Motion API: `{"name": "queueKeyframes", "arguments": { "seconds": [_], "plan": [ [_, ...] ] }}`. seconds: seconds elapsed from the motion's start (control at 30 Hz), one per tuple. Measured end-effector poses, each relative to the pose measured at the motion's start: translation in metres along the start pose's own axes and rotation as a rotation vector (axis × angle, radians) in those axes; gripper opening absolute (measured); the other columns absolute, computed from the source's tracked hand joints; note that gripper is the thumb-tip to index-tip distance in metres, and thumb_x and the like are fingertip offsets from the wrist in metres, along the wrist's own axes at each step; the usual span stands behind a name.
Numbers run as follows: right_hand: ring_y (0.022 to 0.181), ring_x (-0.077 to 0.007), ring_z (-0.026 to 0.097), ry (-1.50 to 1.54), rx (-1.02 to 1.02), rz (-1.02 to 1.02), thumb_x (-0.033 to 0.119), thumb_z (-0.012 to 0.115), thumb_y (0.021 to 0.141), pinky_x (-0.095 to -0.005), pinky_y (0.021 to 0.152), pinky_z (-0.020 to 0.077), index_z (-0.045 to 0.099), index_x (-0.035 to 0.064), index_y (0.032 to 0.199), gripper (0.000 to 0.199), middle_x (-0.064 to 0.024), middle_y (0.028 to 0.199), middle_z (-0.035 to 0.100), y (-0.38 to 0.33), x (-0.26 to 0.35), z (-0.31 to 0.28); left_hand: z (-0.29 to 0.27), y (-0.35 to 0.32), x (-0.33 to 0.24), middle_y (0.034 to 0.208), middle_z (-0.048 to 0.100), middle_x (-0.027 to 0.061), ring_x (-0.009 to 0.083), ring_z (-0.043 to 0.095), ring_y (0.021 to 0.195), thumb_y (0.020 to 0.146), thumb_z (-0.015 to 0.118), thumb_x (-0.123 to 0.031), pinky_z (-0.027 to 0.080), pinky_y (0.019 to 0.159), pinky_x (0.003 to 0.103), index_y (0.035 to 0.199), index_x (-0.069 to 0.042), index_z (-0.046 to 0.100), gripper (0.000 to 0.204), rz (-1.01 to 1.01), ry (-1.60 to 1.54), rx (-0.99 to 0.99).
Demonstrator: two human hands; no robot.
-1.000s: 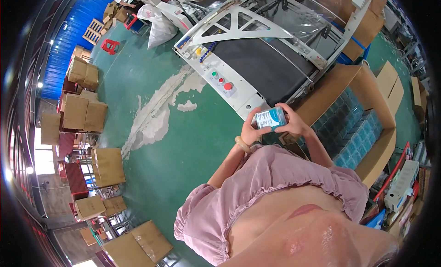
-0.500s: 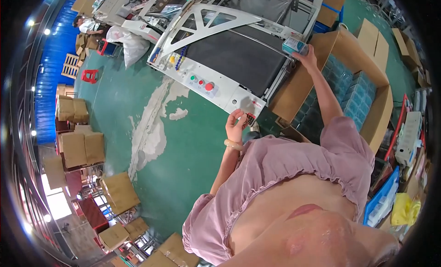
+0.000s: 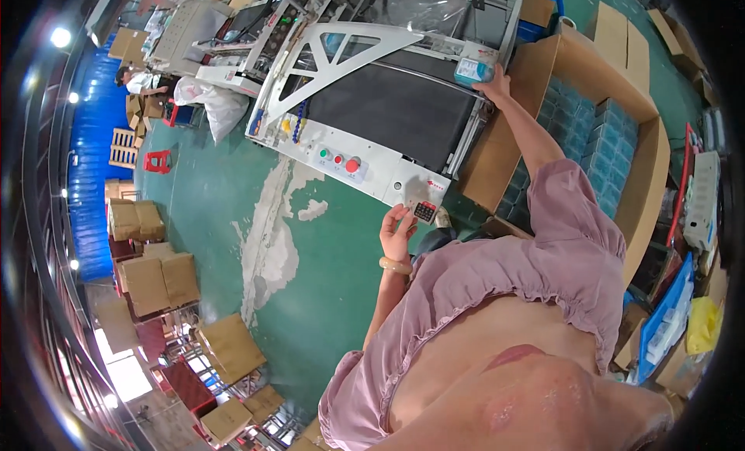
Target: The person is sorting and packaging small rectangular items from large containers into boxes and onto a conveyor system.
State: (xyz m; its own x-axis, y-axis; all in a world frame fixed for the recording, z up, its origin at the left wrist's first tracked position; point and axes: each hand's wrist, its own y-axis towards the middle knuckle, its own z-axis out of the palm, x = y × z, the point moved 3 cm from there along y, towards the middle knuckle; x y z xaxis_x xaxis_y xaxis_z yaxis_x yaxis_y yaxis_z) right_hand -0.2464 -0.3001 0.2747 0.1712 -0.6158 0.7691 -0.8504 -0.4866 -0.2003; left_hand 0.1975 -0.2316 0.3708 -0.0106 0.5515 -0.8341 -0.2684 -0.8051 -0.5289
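My right hand (image 3: 494, 84) has its fingers wrapped round a small clear box (image 3: 471, 71) with teal contents and a white label. The box is held over the right end of a machine's black belt (image 3: 388, 102). My left hand (image 3: 397, 224), a bracelet (image 3: 395, 265) at its wrist, is at the machine's near corner, beside a small black keypad (image 3: 425, 211). Its thumb and fingers are bent together; whatever is between them is too small to make out. To the right stands an open carton (image 3: 656, 183) holding rows of similar teal boxes (image 3: 610, 157).
A white slanted guard (image 3: 341, 63) spans the belt. Red and green buttons (image 3: 337, 159) line the machine's front panel (image 3: 372, 179). Cartons (image 3: 159, 284) are stacked at the left, near a red stool (image 3: 157, 161). Another person (image 3: 143, 82) is far off at upper left.
My right hand has moved left with the clear box, farther over the belt. The left hand has dropped slightly, uncovering more of the keypad. The whole view has shifted a little.
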Motion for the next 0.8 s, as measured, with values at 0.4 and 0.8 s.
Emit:
{"name": "queueKeyframes", "arguments": {
  "seconds": [0.4, 0.8],
  "plan": [
    [0.078, -0.0200, 0.055, 0.246, -0.491, -0.571, 0.012, 0.071, 0.072, -0.0294, 0.069, 0.0461, 0.054, 0.0060, 0.109, 0.041, -0.0075, 0.090, 0.056, -0.151, -0.013, -0.119, 0.165, 0.001, 0.036, 0.101, 0.058, 0.0061, 0.0154, 0.058, 0.091, 0.085, 0.059, -0.009, 0.048, 0.080, 0.028, 0.112, -0.001, 0.052, 0.028, -0.122, 0.415, 0.712],
    [0.103, -0.0366, 0.045, -0.540, -0.494, 0.231, 0.045, 0.071, 0.064, -0.0466, 0.086, 0.0386, 0.042, 0.0047, 0.119, 0.074, -0.0155, 0.112, 0.051, -0.176, -0.264, -0.242, 0.312, -0.024, 0.290, 0.146, 0.016, 0.0079, 0.0446, 0.023, 0.126, 0.083, 0.044, -0.059, 0.025, 0.091, 0.067, 0.139, -0.020, 0.024, 0.071, -1.068, 0.728, 0.618]
  ]
}}
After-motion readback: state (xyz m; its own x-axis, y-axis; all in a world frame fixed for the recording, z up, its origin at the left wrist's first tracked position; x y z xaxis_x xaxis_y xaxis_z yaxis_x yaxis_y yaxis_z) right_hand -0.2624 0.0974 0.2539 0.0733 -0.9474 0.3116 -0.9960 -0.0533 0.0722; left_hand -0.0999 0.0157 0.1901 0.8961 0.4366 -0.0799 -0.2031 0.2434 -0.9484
